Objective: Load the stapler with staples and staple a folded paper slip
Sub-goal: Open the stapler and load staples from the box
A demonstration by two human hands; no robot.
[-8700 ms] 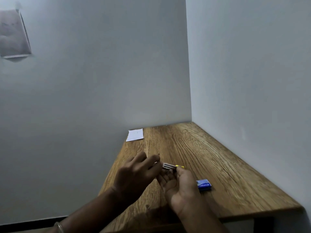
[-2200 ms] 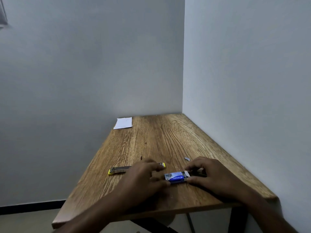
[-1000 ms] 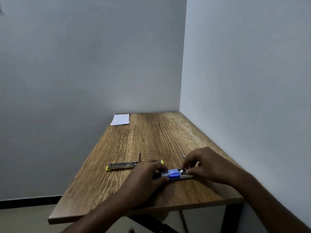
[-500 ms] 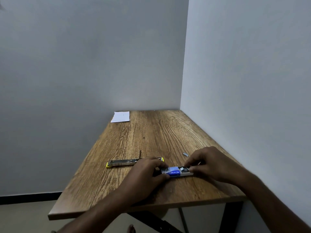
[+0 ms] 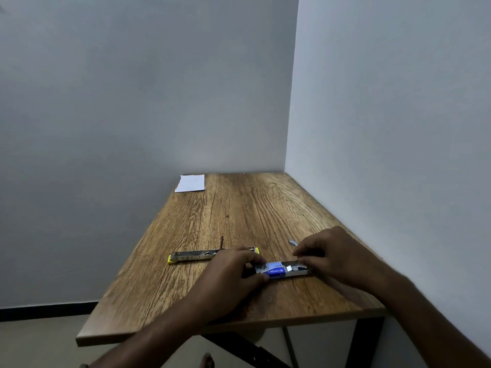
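Blue and white cardboard marks the staple box (image 5: 276, 272), which lies on the wooden table (image 5: 239, 208) near its front edge, its inner tray slid out toward the right. From the head view, the left hand (image 5: 233, 269) pinches the sleeve end between thumb and curled fingers, while the right hand (image 5: 332, 256) has its fingertips curled at the open tray; whether they already hold a strip is hidden. Such a box is likely light and easily crushed, so a gentle hold on its short sides suits it, and staple strips are brittle and should be taken by their long edges. Just behind the left hand lies the stapler (image 5: 194, 256), opened flat, bare metal with yellow ends. A loose staple piece (image 5: 292, 243) sits beside the right hand. Well apart, at the far left corner, rests the paper slip (image 5: 190, 183).
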